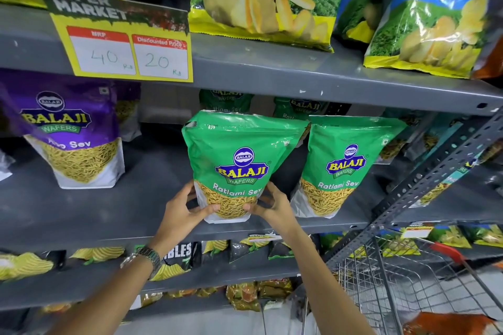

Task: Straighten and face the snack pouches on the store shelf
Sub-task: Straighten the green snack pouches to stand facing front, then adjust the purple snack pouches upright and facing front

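Observation:
A green Ratlami Sev pouch (239,160) stands upright at the front of the grey middle shelf (114,215), label facing me. My left hand (185,212) grips its lower left corner and my right hand (269,202) grips its lower right corner. A second green Ratlami Sev pouch (345,163) stands just to the right, also facing forward. More green pouches (226,102) sit behind them in shadow. A purple sev pouch (70,130) stands at the left of the same shelf.
Large chip bags (261,0) fill the shelf above, with a yellow price sign (130,51) on its edge. Lower shelves hold small snack packs (177,255). A wire shopping trolley (402,280) stands at the lower right beside a slotted metal upright (424,179).

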Demonstrator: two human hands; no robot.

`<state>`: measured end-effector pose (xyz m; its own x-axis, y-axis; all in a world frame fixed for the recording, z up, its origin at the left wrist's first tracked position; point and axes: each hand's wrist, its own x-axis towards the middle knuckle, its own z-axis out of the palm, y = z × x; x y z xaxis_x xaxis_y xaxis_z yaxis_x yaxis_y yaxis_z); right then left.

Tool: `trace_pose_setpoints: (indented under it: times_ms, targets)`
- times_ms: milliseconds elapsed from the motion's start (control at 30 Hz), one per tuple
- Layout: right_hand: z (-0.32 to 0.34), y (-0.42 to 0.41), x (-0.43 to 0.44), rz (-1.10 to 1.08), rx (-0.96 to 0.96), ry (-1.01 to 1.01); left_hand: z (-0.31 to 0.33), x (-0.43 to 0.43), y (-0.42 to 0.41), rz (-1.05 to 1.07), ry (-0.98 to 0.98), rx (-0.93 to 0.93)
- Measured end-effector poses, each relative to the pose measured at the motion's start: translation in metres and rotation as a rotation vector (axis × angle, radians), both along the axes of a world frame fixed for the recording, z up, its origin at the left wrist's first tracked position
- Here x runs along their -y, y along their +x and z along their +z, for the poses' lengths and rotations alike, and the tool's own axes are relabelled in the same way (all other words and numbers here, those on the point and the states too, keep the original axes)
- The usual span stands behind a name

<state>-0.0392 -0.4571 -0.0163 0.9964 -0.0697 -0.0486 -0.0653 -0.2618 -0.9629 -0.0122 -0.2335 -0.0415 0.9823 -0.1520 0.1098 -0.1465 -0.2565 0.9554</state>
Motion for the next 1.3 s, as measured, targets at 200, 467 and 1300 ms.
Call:
trace_pose_setpoints:
  times_ms: [200, 467, 1300]
  targets:
    - [0.001, -0.003, -0.001, 0.000, 0.012, -0.006, -0.001, 0.000, -0.002, -0.002, -0.006, -0.006]
    - [0.001, -0.007, -0.002, -0.003, 0.017, 0.010, 0.001, -0.001, -0.004, -0.027, -0.006, -0.008]
    - [-0.017, 0.003, -0.239, 0.003, 0.189, 0.123, 0.013, -0.213, 0.025, 0.565, -0.227, 0.301]
